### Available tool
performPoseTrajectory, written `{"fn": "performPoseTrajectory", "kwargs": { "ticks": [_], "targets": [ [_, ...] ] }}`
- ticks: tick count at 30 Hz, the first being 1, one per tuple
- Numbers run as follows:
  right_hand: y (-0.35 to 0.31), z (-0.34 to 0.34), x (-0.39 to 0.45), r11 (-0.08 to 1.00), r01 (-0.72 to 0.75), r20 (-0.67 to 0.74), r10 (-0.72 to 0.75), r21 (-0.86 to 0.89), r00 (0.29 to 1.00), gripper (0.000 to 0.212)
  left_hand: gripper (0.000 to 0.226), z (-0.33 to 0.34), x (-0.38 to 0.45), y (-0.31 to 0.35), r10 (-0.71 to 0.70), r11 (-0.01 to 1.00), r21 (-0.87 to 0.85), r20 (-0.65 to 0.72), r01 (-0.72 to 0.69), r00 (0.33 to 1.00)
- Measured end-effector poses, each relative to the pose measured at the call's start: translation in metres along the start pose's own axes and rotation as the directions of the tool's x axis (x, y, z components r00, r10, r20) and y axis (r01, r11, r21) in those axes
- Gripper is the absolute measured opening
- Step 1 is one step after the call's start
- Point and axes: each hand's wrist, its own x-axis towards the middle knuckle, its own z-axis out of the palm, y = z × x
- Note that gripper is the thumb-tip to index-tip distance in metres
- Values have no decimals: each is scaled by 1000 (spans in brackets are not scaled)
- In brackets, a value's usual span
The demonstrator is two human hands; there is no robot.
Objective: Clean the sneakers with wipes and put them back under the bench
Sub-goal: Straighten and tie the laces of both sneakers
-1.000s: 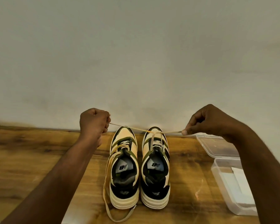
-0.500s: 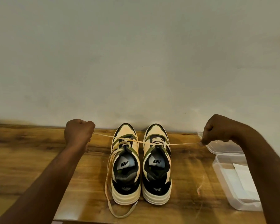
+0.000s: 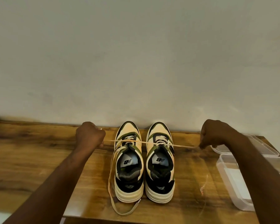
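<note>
Cream-and-green sneakers [image 3: 145, 162], pair, toes at wooden bench's [image 3: 39, 159] back edge; left hand [image 3: 90, 135] and right hand [image 3: 214, 133] each gripping taut cream lace [image 3: 149, 143].

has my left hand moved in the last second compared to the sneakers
Yes. The left hand has pulled outward to the left, away from the left sneaker, drawing the lace taut.

Both your bare forearms reach forward and spread apart. Your left hand [image 3: 90, 135] is curled into a tight fist, knuckles up, gripping one end of a lace [image 3: 152, 143]. Your right hand [image 3: 217, 133] is also curled, its fingertips pinching the other end, so the strand runs taut between your two hands.
</note>
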Motion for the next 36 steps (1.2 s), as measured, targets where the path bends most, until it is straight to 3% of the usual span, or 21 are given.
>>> {"fn": "performPoseTrajectory", "kwargs": {
  "ticks": [5,8,11,14,16,22,32,36],
  "targets": [
    [-17,3,-7,999,38,18,-39,10,999,21,10,12,-8,9,111,964,237,61,-123,992],
    [-29,0,-17,994,86,75,-91,71,993,25,33,18,-23,19,219,887,406,48,-219,975],
    [-42,-2,-21,975,167,21,-172,143,985,29,41,29,-34,31,379,859,359,32,-365,925],
    [-57,-1,-24,905,308,-61,-304,293,951,21,24,47,-45,43,534,795,253,140,-552,834],
    [-65,0,-29,858,353,-34,-368,374,929,17,13,56,-53,49,574,763,195,232,-616,785],
    [-74,12,-25,831,311,33,-366,461,930,22,14,67,-65,58,596,707,176,374,-685,711],
    [-59,16,-16,790,226,136,-362,570,922,10,8,64,-64,65,517,762,177,412,-622,750],
    [-57,17,-15,778,223,160,-381,587,911,7,16,57,-58,61,496,779,166,425,-604,757]
  ]
}}
